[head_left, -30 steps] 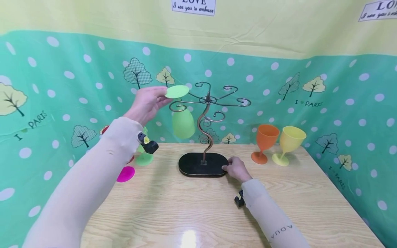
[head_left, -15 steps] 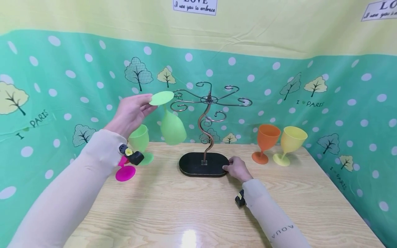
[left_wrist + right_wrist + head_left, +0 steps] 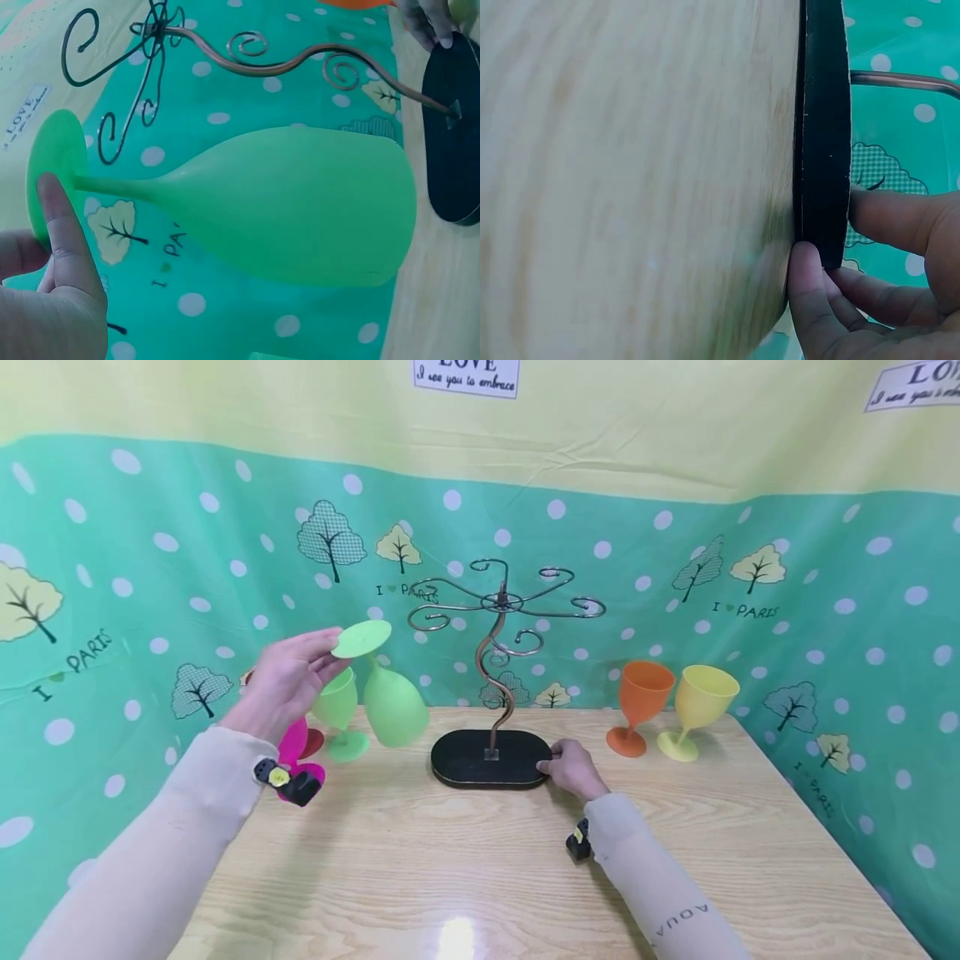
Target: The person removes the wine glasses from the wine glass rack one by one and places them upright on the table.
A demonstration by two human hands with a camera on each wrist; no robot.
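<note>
My left hand (image 3: 288,672) pinches the foot of a light green goblet (image 3: 396,706), which hangs upside down and tilted, its bowl low to the right. In the left wrist view the goblet (image 3: 300,206) fills the middle, its round foot between thumb and fingers. The goblet is left of a metal glass rack (image 3: 495,672) with curled arms around a wavy stem; its arms are bare. My right hand (image 3: 573,768) grips the right end of the rack's black oval base (image 3: 461,760). Up close in the right wrist view, thumb and fingers hold the base's edge (image 3: 825,150).
Another green goblet (image 3: 337,706) stands behind my left hand, with a magenta goblet (image 3: 294,742) and a red foot (image 3: 313,743) partly hidden nearby. An orange goblet (image 3: 645,689) and a yellow goblet (image 3: 703,697) stand at the back right. A patterned cloth (image 3: 675,452) hangs behind the wooden table (image 3: 480,860).
The left hand has carried the green goblet away from the rack's left arms, leftward and down. The right hand has stayed on the base, and the rack has not moved.
</note>
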